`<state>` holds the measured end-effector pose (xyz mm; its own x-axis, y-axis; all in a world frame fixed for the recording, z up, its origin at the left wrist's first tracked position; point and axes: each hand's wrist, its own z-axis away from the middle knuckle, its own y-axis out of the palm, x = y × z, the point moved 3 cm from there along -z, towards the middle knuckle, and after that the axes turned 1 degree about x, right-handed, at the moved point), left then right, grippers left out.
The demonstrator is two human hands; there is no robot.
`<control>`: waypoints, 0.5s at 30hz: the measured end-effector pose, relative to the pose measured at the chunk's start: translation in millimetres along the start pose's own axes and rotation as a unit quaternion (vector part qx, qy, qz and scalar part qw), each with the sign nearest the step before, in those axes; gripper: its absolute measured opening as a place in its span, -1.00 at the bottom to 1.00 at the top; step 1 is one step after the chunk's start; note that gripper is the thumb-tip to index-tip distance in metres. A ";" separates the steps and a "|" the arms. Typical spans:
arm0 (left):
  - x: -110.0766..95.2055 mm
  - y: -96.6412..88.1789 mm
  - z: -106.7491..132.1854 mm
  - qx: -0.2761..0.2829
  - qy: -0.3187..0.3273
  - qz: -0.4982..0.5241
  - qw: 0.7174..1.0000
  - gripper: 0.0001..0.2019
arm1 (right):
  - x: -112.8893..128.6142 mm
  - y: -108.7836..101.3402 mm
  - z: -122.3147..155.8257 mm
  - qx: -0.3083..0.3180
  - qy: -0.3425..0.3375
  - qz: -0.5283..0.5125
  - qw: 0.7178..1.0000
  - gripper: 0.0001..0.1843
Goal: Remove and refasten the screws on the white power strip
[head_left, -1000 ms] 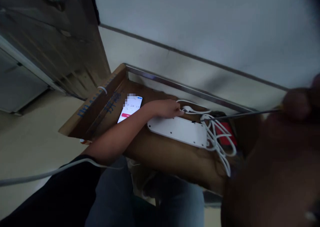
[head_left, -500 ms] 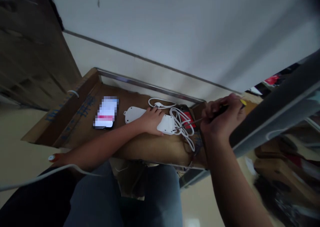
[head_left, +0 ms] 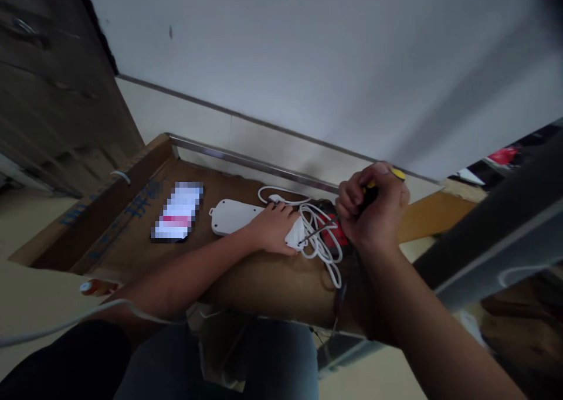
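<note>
A white power strip lies back side up on a brown cardboard sheet. My left hand rests flat on its right half, pressing it down. My right hand is closed around a screwdriver with a black and yellow handle; its thin shaft points down-left to the strip's right end. The strip's white cable lies coiled between both hands, over a red object.
A phone with a lit screen lies on the cardboard left of the strip. A metal rail runs along the back edge by the white wall. A dark cabinet stands at left. A grey bar crosses at right.
My right hand with the screwdriver has come down from close to the camera to the strip's right end. My left hand has shifted from the cable onto the strip.
</note>
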<state>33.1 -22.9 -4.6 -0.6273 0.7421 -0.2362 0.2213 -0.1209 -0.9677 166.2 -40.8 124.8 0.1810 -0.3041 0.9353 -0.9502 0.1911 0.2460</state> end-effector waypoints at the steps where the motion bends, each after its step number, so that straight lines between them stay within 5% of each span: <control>1: 1.5 0.4 -0.4 -0.002 0.007 0.002 1.000 -0.05 | -0.5 0.5 -1.9 0.008 0.008 0.002 1.000 -0.32; 4: 4.5 2.4 -3.7 -0.001 0.052 0.005 0.999 -0.06 | -1.9 -0.9 -6.8 0.021 0.021 0.011 1.000 -0.36; 15: 5.8 10.4 -4.2 -0.027 0.010 0.013 0.999 -0.04 | -7.4 -11.5 -2.4 0.003 -0.045 0.072 0.996 -0.36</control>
<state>34.9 -17.1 -15.7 -0.6058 0.7522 -0.2592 0.2784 -0.1048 -0.9547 176.5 -38.5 115.7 0.0200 -0.3575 0.9337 -0.9663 0.2327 0.1098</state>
